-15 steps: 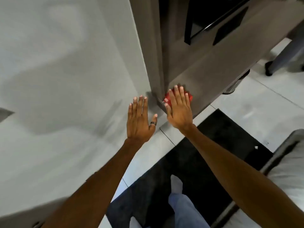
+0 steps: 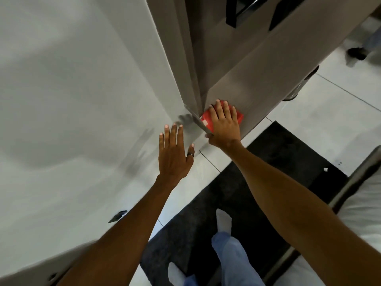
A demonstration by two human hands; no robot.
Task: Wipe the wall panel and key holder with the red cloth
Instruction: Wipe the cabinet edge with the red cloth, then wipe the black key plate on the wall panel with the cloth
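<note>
The right hand (image 2: 224,124), fingers spread flat, presses the red cloth (image 2: 208,120) against the grey wall panel (image 2: 247,79) near its bottom corner, while the left hand (image 2: 173,153) lies spread flat on the white wall (image 2: 82,100) beside it.

Your right hand (image 2: 224,122) has bare wall panel (image 2: 257,65) free above and to its right. A projecting corner edge (image 2: 189,79) walls off its left. Black fittings (image 2: 237,11) block the panel's top.
</note>
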